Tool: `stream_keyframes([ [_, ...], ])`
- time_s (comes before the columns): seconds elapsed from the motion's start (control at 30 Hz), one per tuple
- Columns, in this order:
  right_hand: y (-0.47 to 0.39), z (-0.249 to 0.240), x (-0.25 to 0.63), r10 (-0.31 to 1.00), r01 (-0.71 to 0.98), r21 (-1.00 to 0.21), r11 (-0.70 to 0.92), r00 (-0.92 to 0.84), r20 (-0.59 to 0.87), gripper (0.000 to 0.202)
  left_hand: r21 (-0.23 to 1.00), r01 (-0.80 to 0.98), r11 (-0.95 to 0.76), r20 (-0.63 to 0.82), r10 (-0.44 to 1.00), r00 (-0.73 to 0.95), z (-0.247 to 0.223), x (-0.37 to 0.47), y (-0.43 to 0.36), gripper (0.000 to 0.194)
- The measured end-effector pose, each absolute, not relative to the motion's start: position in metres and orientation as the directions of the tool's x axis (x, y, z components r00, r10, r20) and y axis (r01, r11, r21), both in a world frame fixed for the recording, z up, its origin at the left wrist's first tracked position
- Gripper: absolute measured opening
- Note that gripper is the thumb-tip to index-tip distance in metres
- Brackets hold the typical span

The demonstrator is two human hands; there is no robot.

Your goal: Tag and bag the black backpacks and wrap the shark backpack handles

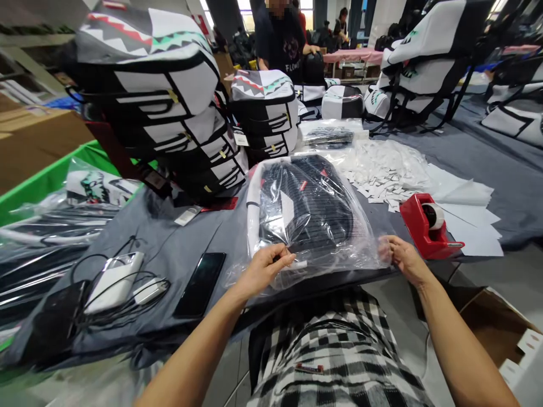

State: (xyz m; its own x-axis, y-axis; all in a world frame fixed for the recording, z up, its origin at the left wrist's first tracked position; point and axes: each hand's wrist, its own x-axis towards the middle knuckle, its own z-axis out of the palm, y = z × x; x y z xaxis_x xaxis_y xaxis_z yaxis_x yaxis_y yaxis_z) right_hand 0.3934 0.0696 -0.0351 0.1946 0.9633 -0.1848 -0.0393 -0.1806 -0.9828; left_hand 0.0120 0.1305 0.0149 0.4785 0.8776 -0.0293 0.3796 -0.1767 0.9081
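A black ribbed backpack [326, 203] with white edging lies flat inside a clear plastic bag [339, 261] on the table in front of me. The bag's loose open end faces me. My left hand [270, 265] pinches the near edge of the plastic, left of its middle. At the near right corner my right hand [403, 257] has its fingers closed on the same plastic bag. Just right of that hand stands a red tape dispenser [430, 229] with a roll of tape.
Stacked black-and-white backpacks [169, 113] rise at the back left. A phone [200, 284] and a white power bank [114, 282] with cables lie left. White paper sheets [470, 209] spread behind the dispenser. A green bin [91, 151] holds bagged backpacks. A person [282, 42] stands across the table.
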Motion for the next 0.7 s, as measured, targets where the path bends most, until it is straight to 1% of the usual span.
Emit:
stream_keyframes([
  [0.07, 0.064, -0.043, 0.393, 0.957, -0.063, -0.987, -0.147, 0.243, -0.158, 0.062, 0.926, 0.334, -0.177, -0.003, 0.881, 0.474, 0.014, 0.011, 0.129, 0.039],
  [0.17, 0.059, -0.055, 0.387, 0.895, -0.129, -0.991, -0.032, 0.438, -0.085, 0.052, 0.955, 0.254, -0.152, 0.014, 0.881, 0.473, 0.012, 0.01, 0.127, 0.039],
  [0.23, 0.058, -0.06, 0.383, 0.838, -0.172, -0.983, 0.07, 0.544, -0.036, 0.051, 0.97, 0.203, -0.13, 0.021, 0.885, 0.465, 0.011, 0.01, 0.127, 0.04],
  [0.3, 0.058, -0.061, 0.38, 0.813, -0.188, -0.975, 0.121, 0.583, -0.011, 0.051, 0.98, 0.169, -0.103, 0.019, 0.897, 0.441, 0.011, 0.011, 0.127, 0.04],
  [0.4, 0.06, -0.06, 0.38, 0.823, -0.179, -0.978, 0.104, 0.567, -0.017, 0.051, 0.986, 0.157, -0.065, -0.007, 0.908, 0.419, 0.014, 0.013, 0.127, 0.042],
  [0.47, 0.061, -0.059, 0.379, 0.834, -0.144, -0.986, 0.078, 0.551, -0.015, 0.051, 0.986, 0.157, -0.059, -0.013, 0.908, 0.419, 0.015, 0.014, 0.126, 0.043],
  [0.7, 0.066, -0.05, 0.374, 0.79, 0.067, -0.998, 0.012, 0.611, 0.05, 0.052, 0.985, 0.171, -0.029, -0.043, 0.913, 0.405, 0.012, 0.014, 0.128, 0.045],
])
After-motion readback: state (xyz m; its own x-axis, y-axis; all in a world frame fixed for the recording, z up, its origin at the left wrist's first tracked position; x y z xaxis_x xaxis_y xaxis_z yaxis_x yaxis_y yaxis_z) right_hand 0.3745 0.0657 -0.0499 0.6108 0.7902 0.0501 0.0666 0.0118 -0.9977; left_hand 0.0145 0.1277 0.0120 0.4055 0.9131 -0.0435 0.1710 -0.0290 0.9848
